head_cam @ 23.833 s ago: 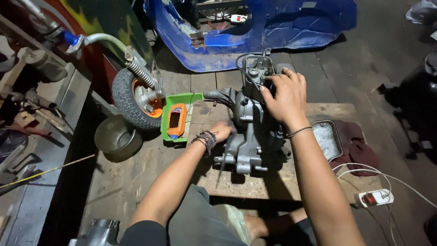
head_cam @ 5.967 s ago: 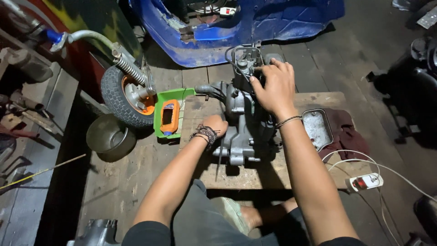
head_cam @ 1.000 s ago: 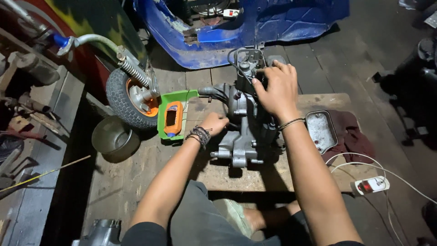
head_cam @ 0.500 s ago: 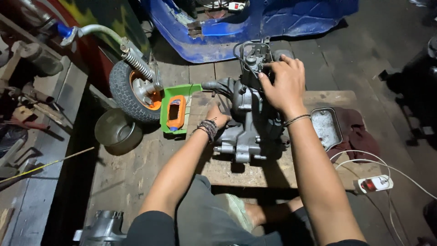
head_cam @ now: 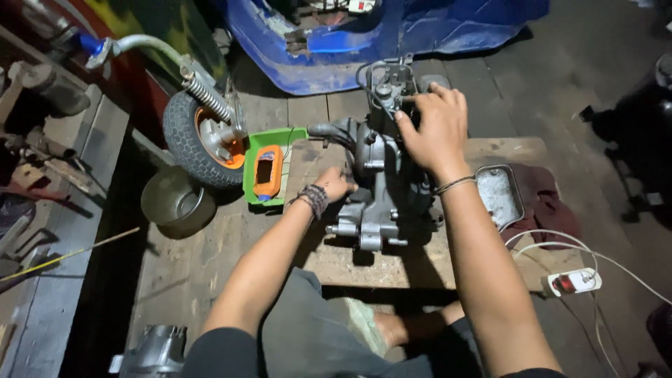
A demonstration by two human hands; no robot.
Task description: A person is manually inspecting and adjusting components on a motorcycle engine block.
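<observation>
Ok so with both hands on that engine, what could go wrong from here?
The engine sits on a low wooden board and looks heavy; if it tips, the left hand pressed low against its side could get pinched. The right hand works among cables and brackets on top, where fingers might snag. The white cord of the power strip trails near the right forearm and could be dragged.

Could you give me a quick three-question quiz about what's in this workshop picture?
1. True or false: the right hand rests on top of the grey engine.
2. Which lies in the green tray? A) an orange device B) a hammer C) a cup
3. What round thing sits on the floor beside the small wheel?

Key: 1 true; 2 A, the orange device; 3 the metal bowl.
</observation>
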